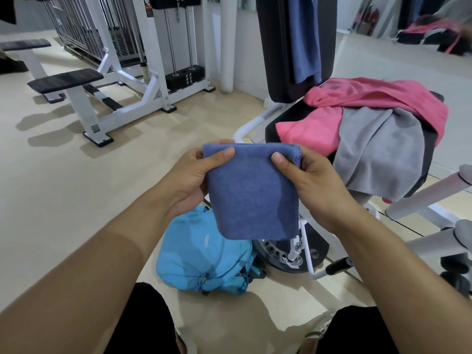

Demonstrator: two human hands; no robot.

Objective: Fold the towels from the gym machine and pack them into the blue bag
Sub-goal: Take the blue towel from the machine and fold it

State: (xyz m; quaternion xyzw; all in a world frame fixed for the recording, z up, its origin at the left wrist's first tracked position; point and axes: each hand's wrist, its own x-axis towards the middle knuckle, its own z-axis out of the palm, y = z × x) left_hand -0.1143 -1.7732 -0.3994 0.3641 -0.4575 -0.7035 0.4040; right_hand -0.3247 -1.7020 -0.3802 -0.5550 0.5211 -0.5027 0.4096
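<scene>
Big white gym machine [286,116] on the right, its seat piled with a pink towel [357,98] over a grey towel [380,149], another blue towel [305,39] draped down the backrest. On the floor below, the blue bag [201,254] lies zipped. Up front, the folded blue towel [251,192] hangs above it, left hand [190,180] and right hand [314,182] each pinching a top corner.
</scene>
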